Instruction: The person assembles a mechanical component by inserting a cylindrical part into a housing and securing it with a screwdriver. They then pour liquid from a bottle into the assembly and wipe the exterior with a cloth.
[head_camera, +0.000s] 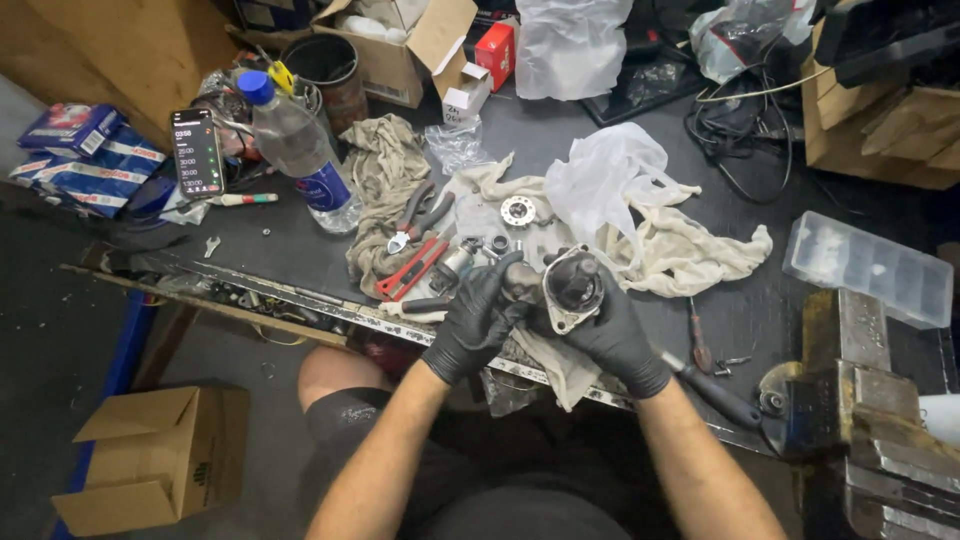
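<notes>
Metal housing (572, 288) gripped between your gloved left hand (478, 322) and right hand (612, 330), both closed around it, pliers (420, 218) at ten o'clock on the bench (560, 130).

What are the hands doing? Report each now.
Left hand: fingers closed on the metal motor housing.
Right hand: closed under the same housing, holding it.

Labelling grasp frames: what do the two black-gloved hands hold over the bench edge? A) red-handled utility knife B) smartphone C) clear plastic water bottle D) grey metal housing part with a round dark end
D: the left hand and the right hand both close around the grey metal housing part, held over the cream rags.
</notes>
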